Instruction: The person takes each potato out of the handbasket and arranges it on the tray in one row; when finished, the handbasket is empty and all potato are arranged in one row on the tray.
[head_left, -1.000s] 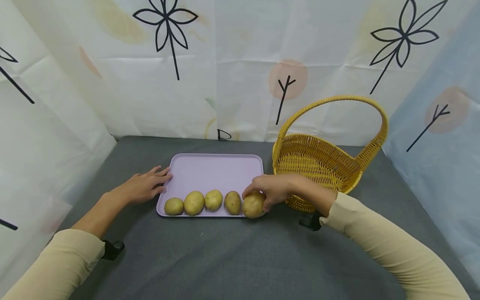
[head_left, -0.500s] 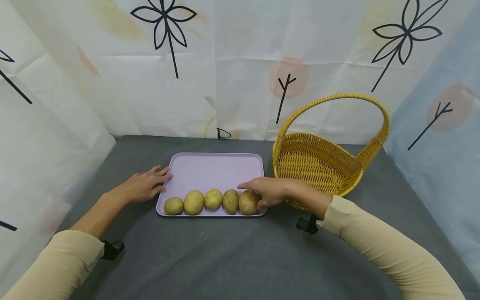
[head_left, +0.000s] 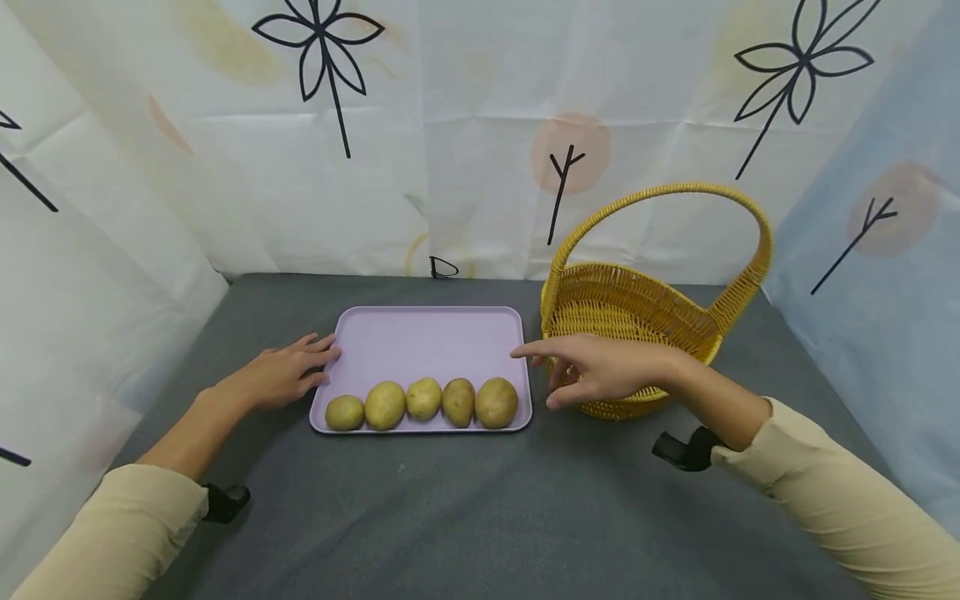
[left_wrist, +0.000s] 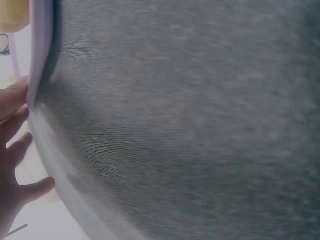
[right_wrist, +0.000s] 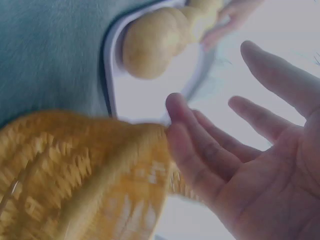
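Several potatoes lie in a row along the near side of a lilac tray; the rightmost potato is the largest. My left hand rests with spread fingers at the tray's left edge. In the left wrist view its fingertips touch the tray's rim. My right hand is off the tray, between its right edge and the yellow wicker basket, with nothing in it. Its fingers reach out loosely in the right wrist view, close by the basket.
The basket's tall arched handle rises at the back right, with the right forearm across its front. A dark grey cloth covers the table. Patterned white curtains hang behind and at both sides.
My right hand has let go of the rightmost potato, now set down in the row, and has moved right toward the basket. My left hand has stayed at the tray edge.
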